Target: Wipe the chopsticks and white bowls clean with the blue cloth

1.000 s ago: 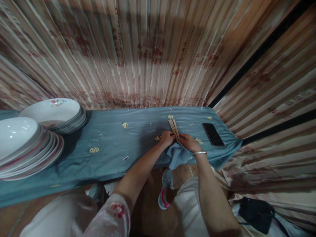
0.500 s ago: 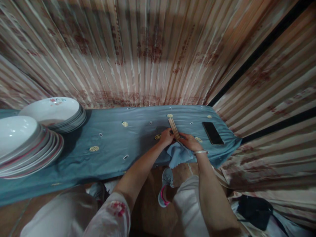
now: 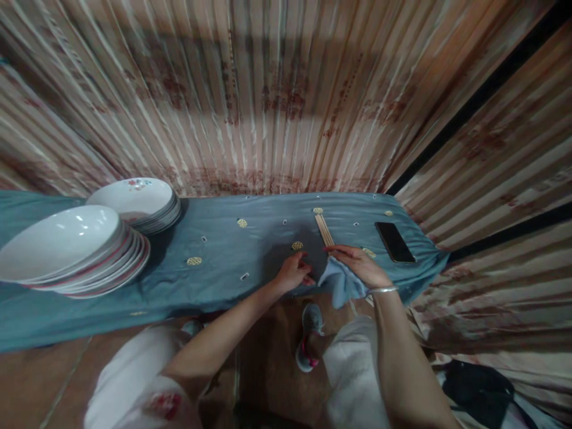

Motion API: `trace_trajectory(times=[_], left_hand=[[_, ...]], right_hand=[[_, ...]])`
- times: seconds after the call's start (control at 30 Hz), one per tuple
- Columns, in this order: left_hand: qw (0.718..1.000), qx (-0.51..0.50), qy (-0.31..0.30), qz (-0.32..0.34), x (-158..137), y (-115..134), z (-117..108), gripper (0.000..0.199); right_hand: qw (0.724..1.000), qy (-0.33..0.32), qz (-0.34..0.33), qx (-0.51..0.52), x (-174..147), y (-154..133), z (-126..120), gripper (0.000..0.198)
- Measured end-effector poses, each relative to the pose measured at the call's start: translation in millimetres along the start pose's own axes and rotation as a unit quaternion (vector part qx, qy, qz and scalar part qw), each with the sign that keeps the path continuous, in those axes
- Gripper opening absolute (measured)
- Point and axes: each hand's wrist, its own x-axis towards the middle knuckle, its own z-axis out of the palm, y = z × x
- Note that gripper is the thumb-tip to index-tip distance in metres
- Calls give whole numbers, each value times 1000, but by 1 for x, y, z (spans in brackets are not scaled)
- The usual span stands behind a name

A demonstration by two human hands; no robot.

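A small bundle of thin wooden chopsticks (image 3: 323, 229) points away from me, low over the covered table. My right hand (image 3: 360, 265) grips the near end of the bundle, and a light blue cloth (image 3: 340, 285) hangs from the same hand past the table's front edge. The lower ends of the chopsticks are hidden by the fingers and cloth. To the left of them, my left hand (image 3: 292, 273) is apart from the chopsticks, fingers loosely curled and spread, holding nothing.
A black phone (image 3: 394, 242) lies on the blue patterned tablecloth (image 3: 218, 244) to the right. At the left stand two stacks of white dishes, a near stack (image 3: 62, 241) and a far stack (image 3: 134, 199). A pleated curtain (image 3: 286, 113) runs along the back.
My left hand has let go of the chopsticks and drawn back to the left and nearer to me. My right hand keeps hold of chopsticks and cloth. The view has shifted slightly left.
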Motion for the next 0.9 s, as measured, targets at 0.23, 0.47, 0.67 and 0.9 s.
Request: trace_trajectory(times=[0.23,0.47,0.67,0.9], left_hand=[[986,-163,26,-33,-48,8,-55,34],[962,-239,129,18,-69,17,-90,32],[936,-300,175,58,-79,25,-119,38],[906,-350,222,87,-86,27,-150,32]], right_hand=[[963,23,-11,267,17,-31,68,26],[932,-2,11,363,41,-35,129,26],[924,-54,5,377,49,-53,177,32],[943,-43,-27,328,54,-58,217,37]])
